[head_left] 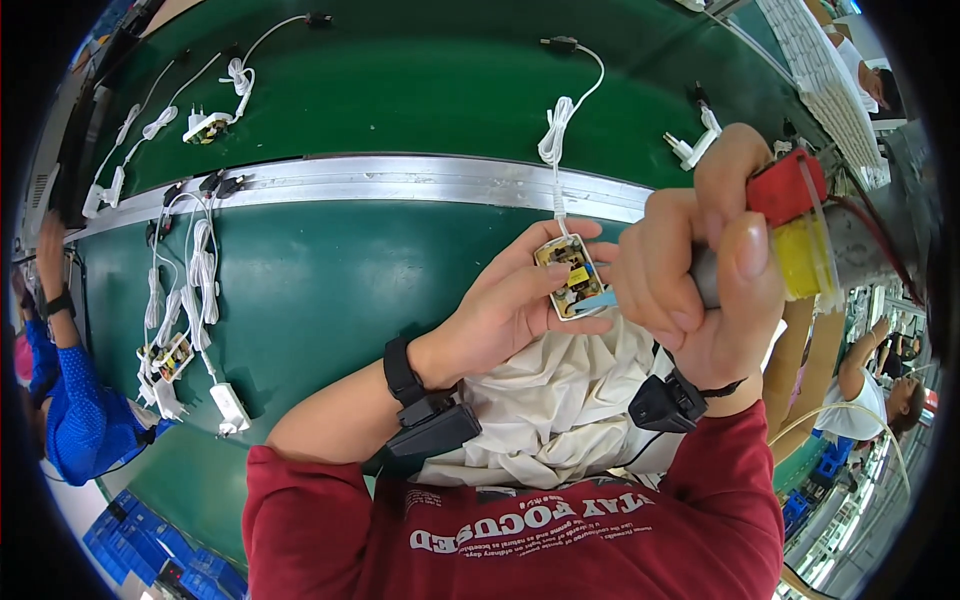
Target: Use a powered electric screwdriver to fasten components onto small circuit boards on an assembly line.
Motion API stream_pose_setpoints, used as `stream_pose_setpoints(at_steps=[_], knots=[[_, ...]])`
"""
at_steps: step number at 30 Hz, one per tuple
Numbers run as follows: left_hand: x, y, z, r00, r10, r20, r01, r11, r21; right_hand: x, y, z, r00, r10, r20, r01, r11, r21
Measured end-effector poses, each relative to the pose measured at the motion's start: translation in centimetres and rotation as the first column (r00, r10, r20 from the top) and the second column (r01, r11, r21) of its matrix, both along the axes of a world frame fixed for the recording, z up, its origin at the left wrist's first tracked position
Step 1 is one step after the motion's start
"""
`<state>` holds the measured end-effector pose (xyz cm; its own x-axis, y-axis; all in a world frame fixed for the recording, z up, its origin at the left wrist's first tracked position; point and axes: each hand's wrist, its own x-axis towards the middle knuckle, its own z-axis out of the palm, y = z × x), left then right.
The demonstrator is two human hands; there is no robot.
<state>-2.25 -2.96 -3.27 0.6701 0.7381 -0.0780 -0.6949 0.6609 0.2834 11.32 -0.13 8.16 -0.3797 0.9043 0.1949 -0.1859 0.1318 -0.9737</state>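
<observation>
An open white power adapter rests in the fingers of my left hand, its circuit board facing up. From its far end a white cable runs away, bundled, to a black plug. My right hand is wrapped round a thick grey handheld tool with a yellow band and a red part on it. A light blue tip sticks out beyond my right fingers and reaches the near edge of the adapter's board. Whether the tip touches the board I cannot tell. My right fist hides the tool's middle.
A metal rail divides the green work surface. More corded adapters lie beyond it; a bundle of corded adapters lies near left. A co-worker in blue is at far left. White cloth covers my lap.
</observation>
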Motion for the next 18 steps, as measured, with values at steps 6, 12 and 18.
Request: stream_pose_setpoints(at_steps=[6, 12, 18], knots=[[-0.2, 0.1, -0.2, 1.0, 0.006, -0.005, -0.006, 1.0, -0.005, -0.1, 0.0, -0.3, 1.0, 0.003, 0.01, -0.003, 1.0, 0.01], [0.2, 0.3, 0.4, 0.999, -0.012, -0.041, 0.012, 1.0, -0.011, 0.1, 0.1, 0.8, 0.996, -0.069, 0.064, 0.071, 0.997, -0.023], [1.4, 0.4, 2.3, 0.987, -0.037, -0.158, 0.035, 0.999, -0.019, 1.3, 0.6, 3.1, 0.992, -0.119, 0.05, 0.12, 0.993, -0.017]])
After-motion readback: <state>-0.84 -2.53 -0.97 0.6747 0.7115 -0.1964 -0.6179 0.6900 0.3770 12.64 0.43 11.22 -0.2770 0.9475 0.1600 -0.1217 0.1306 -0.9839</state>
